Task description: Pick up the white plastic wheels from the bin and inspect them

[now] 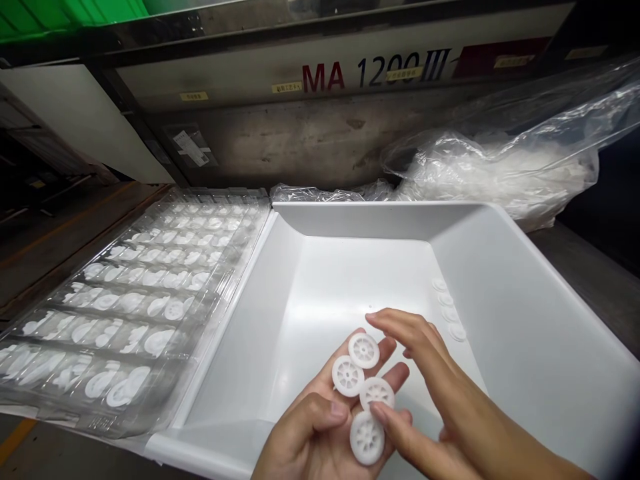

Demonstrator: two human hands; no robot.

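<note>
Several round white spoked wheels (349,375) lie on the upturned palm and fingers of my left hand (320,427), above the near part of a big light-grey bin (230,400). My left thumb rests beside them. From the right, my right hand (435,393) reaches over; its thumb touches the lower wheels (367,437), while its fingers stretch out apart above the bin. Inside the bin, several white discs (447,307) form a row along the right side of the floor.
On the left, a clear plastic tray (125,427) has many compartments with white parts. A machine (300,133) marked MA 1200 stands behind. Clear plastic bags (490,173) lie behind the bin at the right. A green crate (70,17) shows at the top left.
</note>
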